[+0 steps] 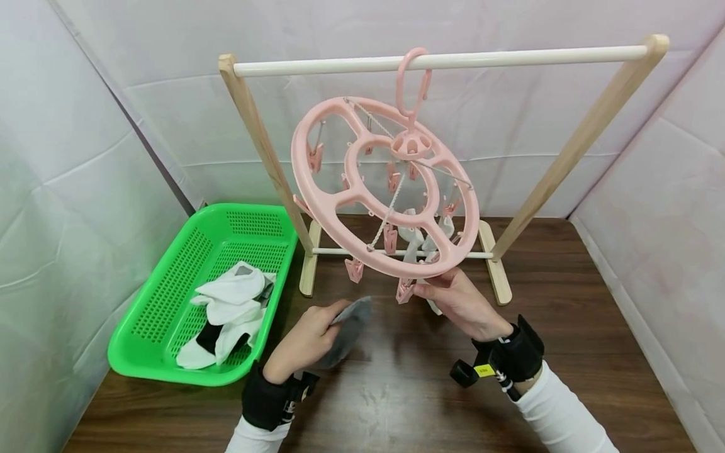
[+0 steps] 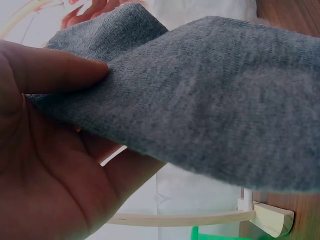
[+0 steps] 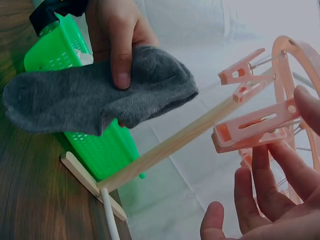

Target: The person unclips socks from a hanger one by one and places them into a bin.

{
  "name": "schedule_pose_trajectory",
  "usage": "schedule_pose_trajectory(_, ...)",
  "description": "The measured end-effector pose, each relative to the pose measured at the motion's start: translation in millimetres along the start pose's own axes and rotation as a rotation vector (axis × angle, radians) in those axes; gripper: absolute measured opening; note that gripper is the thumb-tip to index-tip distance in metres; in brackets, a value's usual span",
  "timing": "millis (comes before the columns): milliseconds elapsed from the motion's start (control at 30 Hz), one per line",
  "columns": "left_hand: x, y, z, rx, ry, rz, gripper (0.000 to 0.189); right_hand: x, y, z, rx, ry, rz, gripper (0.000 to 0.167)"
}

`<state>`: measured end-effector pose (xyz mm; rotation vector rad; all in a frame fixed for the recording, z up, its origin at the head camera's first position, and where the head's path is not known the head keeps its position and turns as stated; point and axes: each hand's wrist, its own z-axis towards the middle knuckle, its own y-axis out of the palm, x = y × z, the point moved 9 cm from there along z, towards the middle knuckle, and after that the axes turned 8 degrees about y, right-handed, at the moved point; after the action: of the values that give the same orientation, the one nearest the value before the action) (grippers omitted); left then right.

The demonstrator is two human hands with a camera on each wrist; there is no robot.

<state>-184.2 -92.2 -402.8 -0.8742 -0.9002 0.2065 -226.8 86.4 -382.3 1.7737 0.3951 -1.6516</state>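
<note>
A grey sock (image 3: 65, 97) is pinched between the thumb and fingers of my left hand (image 1: 306, 340), in front of the basket's right side. In the left wrist view the sock (image 2: 210, 100) fills much of the picture. My right hand (image 1: 464, 305) grips a pink clothespin (image 3: 255, 126) at the near edge of the pink round drying hanger (image 1: 323, 201), thumb on one side and fingers on the other. The hanger tilts toward me, hooked over a white rod (image 1: 527, 58). White socks (image 1: 412, 242) hang from clips at its right side, partly hidden by the ring.
A green basket (image 1: 150, 371) on the left holds several white, grey and black socks (image 1: 232, 296). The wooden stand's legs (image 1: 572, 151) rise at both sides, with feet (image 1: 495, 270) on the dark table (image 1: 566, 352). More pink clips (image 1: 354, 270) dangle from the ring.
</note>
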Motion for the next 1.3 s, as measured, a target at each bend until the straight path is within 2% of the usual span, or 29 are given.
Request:
schedule_pose_trajectory(200,0.8,-6.2,-6.6,0.003,0.007,0.014,0.033,11,-6,-4.5,0.039,0.073,-0.009,0.023)
schedule_pose_trajectory(333,0.0,-20.9,-11.4,0.043,-0.003,0.039,0.035,18,-13,-10.7,0.067,0.108,-0.019,0.029)
schedule_pose_trajectory(500,-3.7,-50.2,-16.8,0.147,-0.045,0.071,0.038,22,-20,-19.1,0.065,0.108,-0.042,0.035)
schedule_pose_trajectory(667,-5.7,-88.0,-27.4,0.283,-0.085,0.108,0.037,25,-25,-25.0,0.068,0.121,-0.063,0.037)
schedule_pose_trajectory(733,-6.2,-102.7,-31.9,0.319,-0.1,0.138,0.036,26,-27,-26.7,0.08,0.128,-0.076,0.036)
schedule_pose_trajectory(1000,-11.6,-148.2,-54.5,0.343,-0.197,0.236,0.034,31,-34,-36.5,0.113,0.166,-0.11,0.04)
schedule_pose_trajectory(1100,-17.2,-160.3,-64.4,0.336,-0.265,0.25,0.037,35,-37,-40.3,0.122,0.201,-0.122,0.041)
schedule_pose_trajectory(1200,-27.7,-168.3,-74.2,0.335,-0.329,0.259,0.039,38,-40,-44.6,0.138,0.225,-0.136,0.041)
schedule_pose_trajectory(1300,-49.9,-172.1,-86.8,0.353,-0.348,0.253,0.038,39,-44,-49.2,0.153,0.237,-0.158,0.043)
